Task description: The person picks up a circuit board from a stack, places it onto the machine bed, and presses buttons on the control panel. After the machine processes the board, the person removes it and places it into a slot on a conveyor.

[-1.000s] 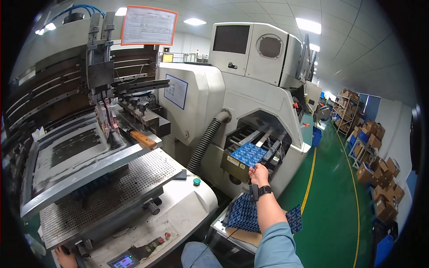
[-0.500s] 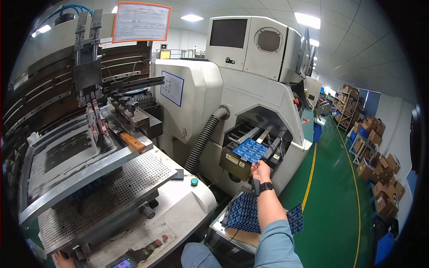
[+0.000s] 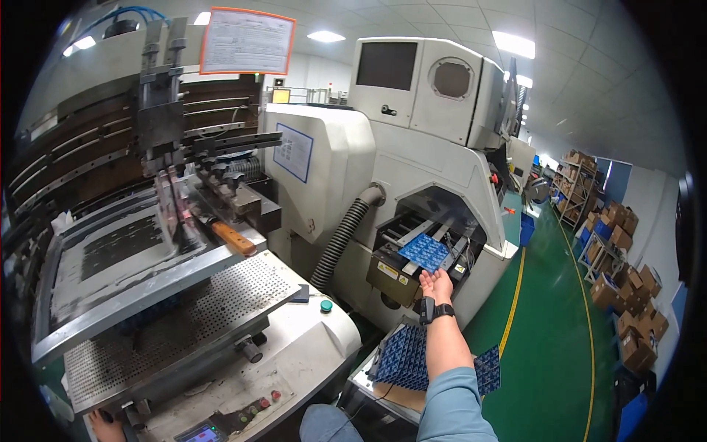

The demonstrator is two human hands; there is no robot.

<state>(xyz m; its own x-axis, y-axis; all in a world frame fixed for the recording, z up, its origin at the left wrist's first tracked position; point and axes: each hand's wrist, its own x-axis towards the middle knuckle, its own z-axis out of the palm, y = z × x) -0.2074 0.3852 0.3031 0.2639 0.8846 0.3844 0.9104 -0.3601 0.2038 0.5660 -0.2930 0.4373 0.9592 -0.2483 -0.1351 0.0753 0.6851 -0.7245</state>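
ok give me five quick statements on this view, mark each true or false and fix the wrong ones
1. The right hand is by the near edge of a blue circuit-board panel. True.
2. The left hand holds up a circuit board. False: the left hand is at the lower left, below the perforated metal plate.
3. A black strap is on the right wrist. True.
4. The hanging sheet is edged in green. False: the hanging sheet is edged in orange.
5. The wooden handle is at the right end of the printing-screen frame. True.
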